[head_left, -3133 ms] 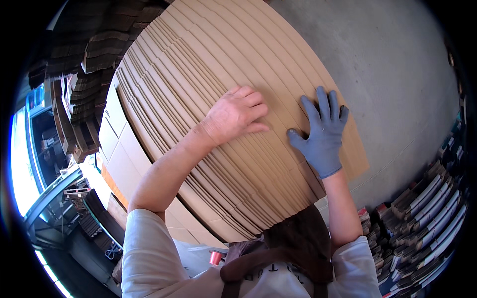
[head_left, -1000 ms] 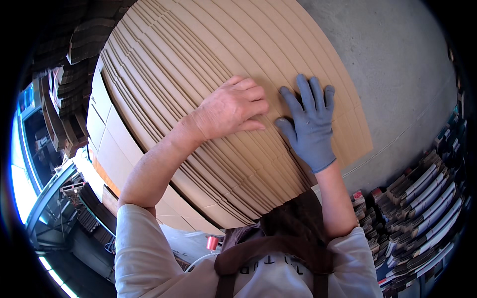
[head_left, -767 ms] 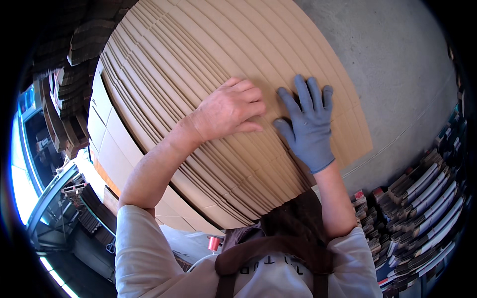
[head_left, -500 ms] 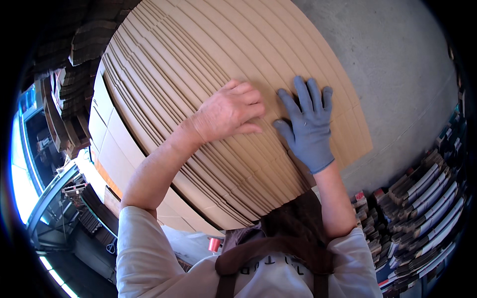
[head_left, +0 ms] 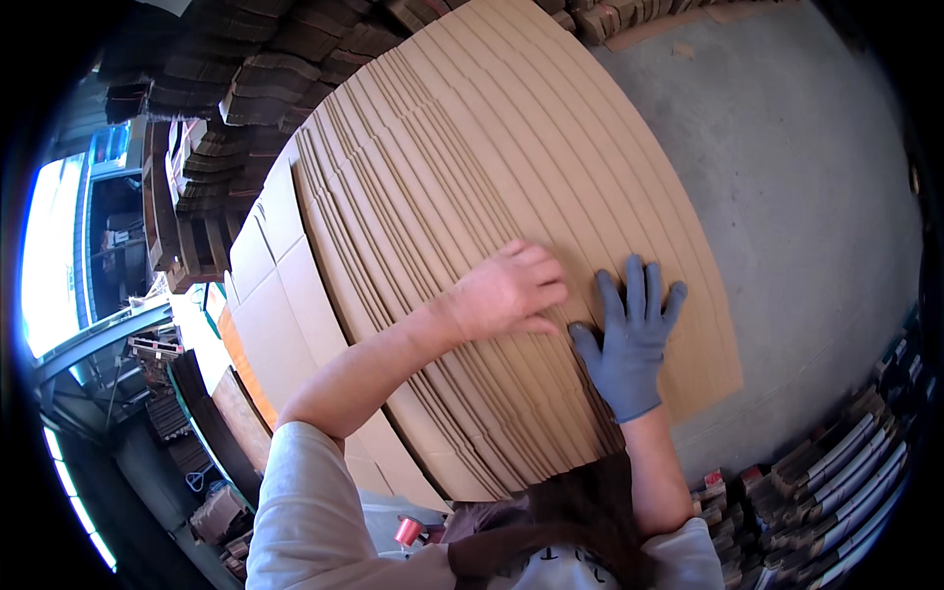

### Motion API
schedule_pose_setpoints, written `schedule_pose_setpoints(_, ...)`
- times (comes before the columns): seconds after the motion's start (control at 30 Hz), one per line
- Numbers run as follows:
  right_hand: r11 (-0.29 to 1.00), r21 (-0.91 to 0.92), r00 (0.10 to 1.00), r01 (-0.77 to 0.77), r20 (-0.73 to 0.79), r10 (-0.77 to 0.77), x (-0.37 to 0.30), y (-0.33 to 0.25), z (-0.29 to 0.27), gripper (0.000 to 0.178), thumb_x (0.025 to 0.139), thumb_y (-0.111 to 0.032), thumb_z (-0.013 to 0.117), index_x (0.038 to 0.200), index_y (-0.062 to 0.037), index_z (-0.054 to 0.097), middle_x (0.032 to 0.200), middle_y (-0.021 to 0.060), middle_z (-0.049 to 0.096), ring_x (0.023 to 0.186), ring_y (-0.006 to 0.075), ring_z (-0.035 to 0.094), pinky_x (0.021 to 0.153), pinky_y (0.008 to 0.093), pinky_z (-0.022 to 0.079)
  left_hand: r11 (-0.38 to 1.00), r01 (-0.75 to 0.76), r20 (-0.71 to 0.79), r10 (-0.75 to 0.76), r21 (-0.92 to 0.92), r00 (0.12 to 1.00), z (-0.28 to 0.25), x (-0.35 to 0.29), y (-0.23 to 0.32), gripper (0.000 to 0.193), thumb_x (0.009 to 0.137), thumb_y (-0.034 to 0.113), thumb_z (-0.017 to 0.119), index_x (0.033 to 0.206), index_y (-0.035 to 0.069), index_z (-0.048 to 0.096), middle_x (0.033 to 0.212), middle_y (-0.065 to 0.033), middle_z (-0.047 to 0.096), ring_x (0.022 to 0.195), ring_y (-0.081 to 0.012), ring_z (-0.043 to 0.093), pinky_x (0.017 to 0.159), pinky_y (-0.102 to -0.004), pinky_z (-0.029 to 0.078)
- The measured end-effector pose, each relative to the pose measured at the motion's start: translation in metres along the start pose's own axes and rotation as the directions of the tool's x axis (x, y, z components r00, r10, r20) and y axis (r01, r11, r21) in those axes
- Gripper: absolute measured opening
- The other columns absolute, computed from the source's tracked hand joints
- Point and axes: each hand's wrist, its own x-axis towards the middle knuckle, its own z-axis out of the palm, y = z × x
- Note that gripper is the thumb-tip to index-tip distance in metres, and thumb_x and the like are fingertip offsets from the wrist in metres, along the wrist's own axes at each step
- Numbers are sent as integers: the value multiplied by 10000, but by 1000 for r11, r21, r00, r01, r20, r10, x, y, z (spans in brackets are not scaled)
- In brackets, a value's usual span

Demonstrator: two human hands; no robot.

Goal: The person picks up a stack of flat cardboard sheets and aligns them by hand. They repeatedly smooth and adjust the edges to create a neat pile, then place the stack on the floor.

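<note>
A broad stack of brown flattened cardboard boxes (head_left: 462, 157) lies fanned out in front of me, its overlapping edges forming many ridges. My left hand (head_left: 516, 290), bare, rests over the middle of the stack with bent fingers; its thumb stands apart from them, and I see nothing held. On the right part of the cardboard, my right hand (head_left: 629, 359) wears a grey glove. Its fingers are spread and lie flat on the top sheet. The two hands are close together without touching.
Bundled dark cardboard stacks (head_left: 285, 84) stand at the far left, beside a wooden pallet (head_left: 162, 202). More stacked bundles (head_left: 836, 482) fill the lower right. Grey concrete floor (head_left: 777, 177) borders the cardboard on the right. A red cylindrical object (head_left: 408, 531) sits near my waist.
The whole view has shifted, so the cardboard and both hands appear lower and slightly further right. Both hands keep nearly the same pose on the stack.
</note>
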Motion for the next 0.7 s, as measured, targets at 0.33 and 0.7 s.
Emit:
schedule_pose_setpoints(0.33, 999, 26, 1000, 20, -4, -20, 14, 1, 2, 732, 707, -356, 814, 1364, -121, 590, 1508, 205, 458, 1404, 469, 374, 1128, 769, 213, 994, 50, 12, -51, 93, 999, -9, -2, -9, 421, 752, 453, 800, 938, 126, 613, 1016, -23, 571, 1023, -242, 560, 927, -386, 458)
schedule_pose_setpoints(0.7, 999, 38, 1000, 8, -14, -8, 14, 3, 5, 734, 693, -376, 814, 1358, -154, 595, 1514, 190, 449, 1405, 472, 370, 1133, 763, 213, 997, 26, 27, -28, 72, 999, -7, -2, -15, 432, 734, 465, 800, 921, 131, 600, 981, -27, 544, 995, -239, 556, 915, -379, 455)
